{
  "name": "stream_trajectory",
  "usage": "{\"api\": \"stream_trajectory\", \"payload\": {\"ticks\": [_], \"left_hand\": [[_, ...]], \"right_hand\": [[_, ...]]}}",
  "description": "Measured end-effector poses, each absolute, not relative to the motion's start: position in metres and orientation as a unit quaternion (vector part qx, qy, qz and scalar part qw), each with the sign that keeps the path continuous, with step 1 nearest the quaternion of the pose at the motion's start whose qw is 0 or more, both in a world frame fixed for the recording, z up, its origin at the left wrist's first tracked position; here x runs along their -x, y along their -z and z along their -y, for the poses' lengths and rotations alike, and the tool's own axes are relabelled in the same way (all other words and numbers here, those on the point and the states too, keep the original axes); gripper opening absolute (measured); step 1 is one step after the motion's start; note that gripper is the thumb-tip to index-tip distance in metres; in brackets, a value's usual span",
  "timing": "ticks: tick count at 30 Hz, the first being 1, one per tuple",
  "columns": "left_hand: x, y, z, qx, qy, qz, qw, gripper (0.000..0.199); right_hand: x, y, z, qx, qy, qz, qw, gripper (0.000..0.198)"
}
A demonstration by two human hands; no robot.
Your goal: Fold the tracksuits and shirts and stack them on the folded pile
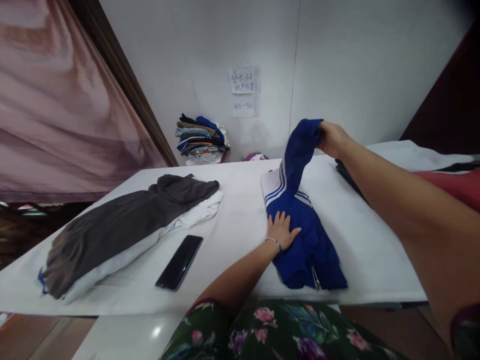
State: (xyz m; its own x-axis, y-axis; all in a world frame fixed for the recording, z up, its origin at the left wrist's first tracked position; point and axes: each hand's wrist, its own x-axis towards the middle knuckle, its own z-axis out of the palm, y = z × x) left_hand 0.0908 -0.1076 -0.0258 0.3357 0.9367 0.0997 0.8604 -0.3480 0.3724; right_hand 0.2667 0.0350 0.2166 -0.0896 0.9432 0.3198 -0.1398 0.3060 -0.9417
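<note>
A blue jacket with white stripes and a white panel lies partly folded on the white-covered table. A zipper shows at its near edge. My left hand, wearing a bracelet, rests on the jacket with its fingers spread. My right hand is closed on the end of a jacket sleeve and holds it raised above the table, toward the wall. The fingertips of that hand are partly hidden by the cloth.
Left of the jacket lie a dark grey garment over a white one and a black phone. A stack of folded clothes stands at the back by the wall. More garments lie at right, beyond my arm. Paper signs hang on the wall.
</note>
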Motion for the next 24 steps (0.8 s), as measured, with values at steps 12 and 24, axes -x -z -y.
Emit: {"api": "stream_trajectory", "payload": {"ticks": [12,24], "left_hand": [[-0.050,0.025,0.118,-0.832,-0.259,-0.478,0.113,0.050],[-0.032,0.022,0.116,-0.630,-0.397,-0.623,0.238,0.022]], "right_hand": [[-0.236,-0.073,0.123,0.283,-0.238,0.927,0.063,0.047],[-0.248,-0.056,0.165,0.345,-0.228,0.909,0.046,0.061]]}}
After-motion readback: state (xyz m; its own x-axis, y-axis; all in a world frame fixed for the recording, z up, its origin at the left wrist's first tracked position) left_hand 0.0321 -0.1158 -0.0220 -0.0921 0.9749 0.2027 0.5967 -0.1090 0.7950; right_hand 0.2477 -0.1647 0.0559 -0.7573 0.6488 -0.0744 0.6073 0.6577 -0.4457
